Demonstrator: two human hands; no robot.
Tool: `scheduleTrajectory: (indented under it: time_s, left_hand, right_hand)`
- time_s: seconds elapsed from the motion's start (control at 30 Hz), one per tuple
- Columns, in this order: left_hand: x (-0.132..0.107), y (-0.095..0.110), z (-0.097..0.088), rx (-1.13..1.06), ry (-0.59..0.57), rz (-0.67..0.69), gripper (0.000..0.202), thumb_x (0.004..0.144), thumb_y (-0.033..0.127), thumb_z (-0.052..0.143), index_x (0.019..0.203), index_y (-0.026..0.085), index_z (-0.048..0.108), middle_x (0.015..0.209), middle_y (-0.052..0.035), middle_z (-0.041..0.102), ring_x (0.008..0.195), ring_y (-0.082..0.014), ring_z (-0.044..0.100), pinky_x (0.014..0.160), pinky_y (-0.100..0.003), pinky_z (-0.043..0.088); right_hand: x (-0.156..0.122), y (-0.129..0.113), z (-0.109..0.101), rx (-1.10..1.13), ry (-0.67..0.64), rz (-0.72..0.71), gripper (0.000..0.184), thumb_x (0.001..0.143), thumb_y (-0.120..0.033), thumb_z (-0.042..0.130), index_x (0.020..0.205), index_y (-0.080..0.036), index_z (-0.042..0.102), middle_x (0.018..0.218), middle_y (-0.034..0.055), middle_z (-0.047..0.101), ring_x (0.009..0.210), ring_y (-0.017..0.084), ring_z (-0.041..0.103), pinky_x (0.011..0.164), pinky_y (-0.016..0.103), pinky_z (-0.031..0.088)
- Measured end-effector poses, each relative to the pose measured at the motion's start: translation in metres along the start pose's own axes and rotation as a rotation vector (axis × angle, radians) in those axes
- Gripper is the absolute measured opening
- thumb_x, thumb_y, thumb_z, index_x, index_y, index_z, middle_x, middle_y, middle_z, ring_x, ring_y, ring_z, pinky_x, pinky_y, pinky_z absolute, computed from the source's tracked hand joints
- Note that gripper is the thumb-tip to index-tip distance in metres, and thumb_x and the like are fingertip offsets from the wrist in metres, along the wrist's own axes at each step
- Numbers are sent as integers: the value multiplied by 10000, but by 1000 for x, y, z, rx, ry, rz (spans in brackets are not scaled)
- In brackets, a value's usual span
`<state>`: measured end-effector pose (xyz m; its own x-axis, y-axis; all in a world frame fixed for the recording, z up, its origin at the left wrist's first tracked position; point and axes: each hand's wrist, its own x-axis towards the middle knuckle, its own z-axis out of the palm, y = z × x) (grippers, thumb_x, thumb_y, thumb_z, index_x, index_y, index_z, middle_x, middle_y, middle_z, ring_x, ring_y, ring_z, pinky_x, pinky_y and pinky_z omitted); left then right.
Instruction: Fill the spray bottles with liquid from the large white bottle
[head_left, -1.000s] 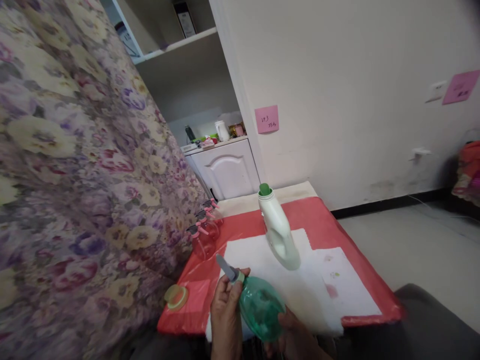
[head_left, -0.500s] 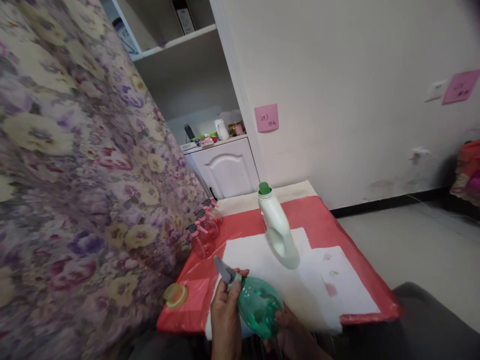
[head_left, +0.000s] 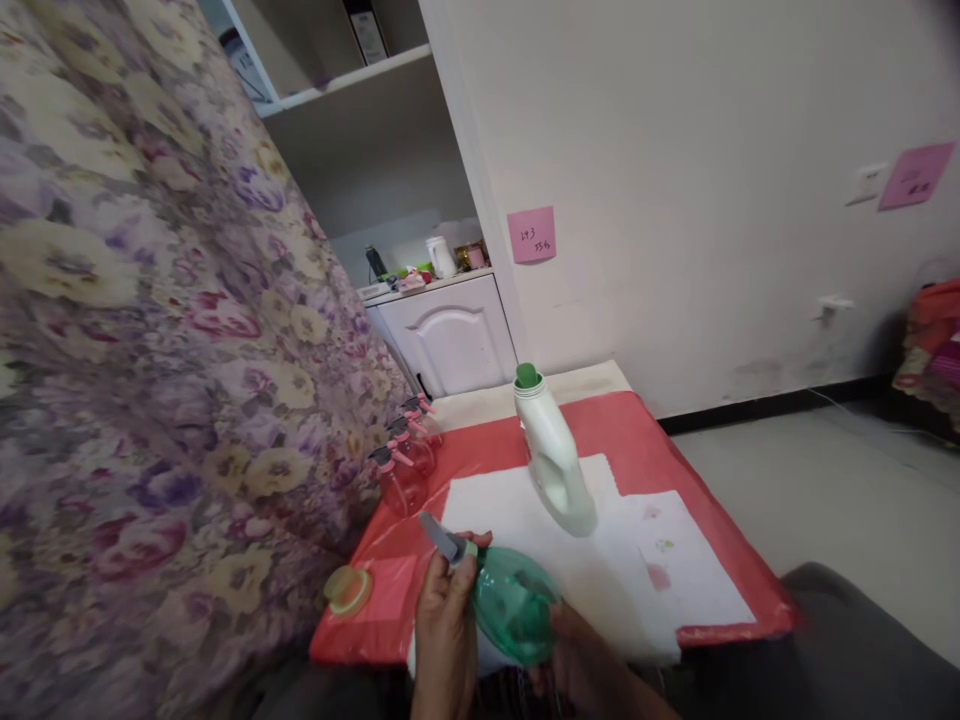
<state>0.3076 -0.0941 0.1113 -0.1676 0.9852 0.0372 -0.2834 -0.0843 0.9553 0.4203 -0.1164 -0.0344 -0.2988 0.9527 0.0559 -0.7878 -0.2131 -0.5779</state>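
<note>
A green see-through spray bottle (head_left: 514,610) with a grey nozzle lies tilted between my hands at the near edge of the red table (head_left: 652,450). My left hand (head_left: 441,630) is closed round its neck, just below the nozzle. My right hand (head_left: 577,660) cups the bottle's round body from below and the right. A white jug with a green cap (head_left: 553,455) stands upright on the white paper (head_left: 525,510) behind the bottle.
Three pink spray bottles (head_left: 405,465) stand at the table's left edge against a flowered curtain (head_left: 150,350). A small round lid (head_left: 346,590) lies at the near left corner. A white cabinet (head_left: 450,335) and wall stand behind; open floor lies to the right.
The green bottle and both hands have drifted slightly left and toward me. The view has shifted a little too. The white jug stays where it was.
</note>
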Motion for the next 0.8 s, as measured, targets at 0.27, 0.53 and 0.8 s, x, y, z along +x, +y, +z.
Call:
scheduleTrajectory:
  time_s: [0.27,0.53,0.8]
  left_hand:
    - [27,-1,-5,159,19,174,331,712,345,781,994,212,670,1055,-65,736,1037,-225,631,914,-330,451]
    - [45,-25,14,207,-14,163,331,667,336,791,958,203,705,1035,-79,743,1052,-266,638,929,-366,456]
    - [47,-50,-1,272,-57,102,465,686,332,800,1128,227,700,1251,-96,686,1245,-293,548,1088,-402,339]
  right_hand:
    - [-10,-39,-11,-960,322,-363,464,852,-463,631,1258,-244,576,1249,126,643,1159,288,588,1010,505,455]
    - [-9,-25,-30,-1501,316,-213,764,684,-273,790,1388,-142,522,1558,161,326,1464,415,212,1203,614,72]
    - [-18,-36,-27,-1595,257,-207,612,766,-342,734,1349,-248,572,1529,139,418,1446,402,279,1185,634,115]
